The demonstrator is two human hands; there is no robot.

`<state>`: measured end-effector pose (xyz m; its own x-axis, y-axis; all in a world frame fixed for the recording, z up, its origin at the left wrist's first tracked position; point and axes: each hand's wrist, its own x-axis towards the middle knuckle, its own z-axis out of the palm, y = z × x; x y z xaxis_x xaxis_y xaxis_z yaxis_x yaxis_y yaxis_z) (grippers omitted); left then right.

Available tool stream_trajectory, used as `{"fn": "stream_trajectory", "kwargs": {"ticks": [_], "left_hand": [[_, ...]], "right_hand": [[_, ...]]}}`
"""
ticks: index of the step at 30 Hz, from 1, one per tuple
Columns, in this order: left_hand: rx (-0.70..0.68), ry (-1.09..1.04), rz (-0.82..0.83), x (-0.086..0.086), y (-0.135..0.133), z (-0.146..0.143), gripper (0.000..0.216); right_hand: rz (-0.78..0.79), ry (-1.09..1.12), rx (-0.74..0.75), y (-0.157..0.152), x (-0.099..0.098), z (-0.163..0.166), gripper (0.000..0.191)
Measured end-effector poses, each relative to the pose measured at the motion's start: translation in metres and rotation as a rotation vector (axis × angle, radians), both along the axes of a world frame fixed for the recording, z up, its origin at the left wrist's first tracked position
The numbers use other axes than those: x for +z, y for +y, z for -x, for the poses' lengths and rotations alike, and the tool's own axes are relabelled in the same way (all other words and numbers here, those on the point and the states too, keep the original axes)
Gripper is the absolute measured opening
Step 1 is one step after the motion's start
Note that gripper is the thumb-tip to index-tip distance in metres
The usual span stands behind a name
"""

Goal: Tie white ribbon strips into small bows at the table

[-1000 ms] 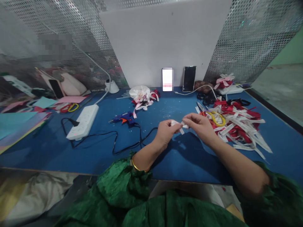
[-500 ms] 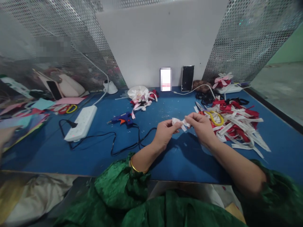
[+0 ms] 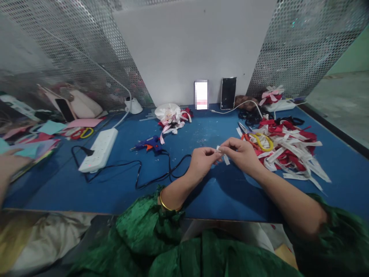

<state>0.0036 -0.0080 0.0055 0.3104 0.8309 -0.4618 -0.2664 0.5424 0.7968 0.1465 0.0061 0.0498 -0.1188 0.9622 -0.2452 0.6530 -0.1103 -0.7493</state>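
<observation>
Over the middle of the blue table point(image 3: 225, 192), my left hand point(image 3: 201, 163) and my right hand point(image 3: 243, 154) pinch a small folded piece of white ribbon point(image 3: 223, 154) between their fingertips. Both hands are closed on it, close together and a little above the table top. A gold bangle sits on my left wrist. Just right of my right hand lies a heap of red and white ribbon strips point(image 3: 288, 152) with yellow-handled scissors point(image 3: 261, 141) on it.
A blue glue gun point(image 3: 148, 144) and its black cord lie left of my hands, beside a white power strip point(image 3: 99, 150). Finished ribbon bows point(image 3: 172, 117) and two phones point(image 3: 201, 94) stand at the back. Another person's hand point(image 3: 10, 165) rests on coloured paper far left.
My fingers have drawn closer and folded the white ribbon smaller. Another person's hand has come further in at the far left.
</observation>
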Motion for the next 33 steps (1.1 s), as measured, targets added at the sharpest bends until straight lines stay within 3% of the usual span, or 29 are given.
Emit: {"fn": "stream_trajectory", "kwargs": {"ticks": [6, 13, 19, 22, 26, 33], "left_hand": [[0.015, -0.004, -0.056, -0.001, -0.001, -0.001, 0.02], [0.044, 0.264, -0.343, -0.002, -0.009, -0.005, 0.016], [0.193, 0.142, -0.152, -0.007, -0.003, -0.004, 0.019], [0.258, 0.058, -0.067, -0.01, 0.001, -0.004, 0.02], [0.232, -0.029, -0.021, -0.009, 0.001, -0.005, 0.018], [0.256, 0.017, -0.015, -0.005, 0.002, -0.001, 0.016]], "right_hand": [[0.175, 0.175, -0.242, -0.004, 0.001, 0.008, 0.024], [0.232, 0.347, -0.432, -0.009, -0.004, 0.015, 0.03], [0.283, 0.432, -0.464, -0.003, -0.001, 0.009, 0.035], [0.32, 0.455, -0.406, -0.002, 0.0, 0.006, 0.032], [0.352, 0.462, -0.366, -0.003, -0.004, 0.004, 0.024], [0.291, 0.371, -0.345, -0.001, 0.0, 0.003, 0.02]]}}
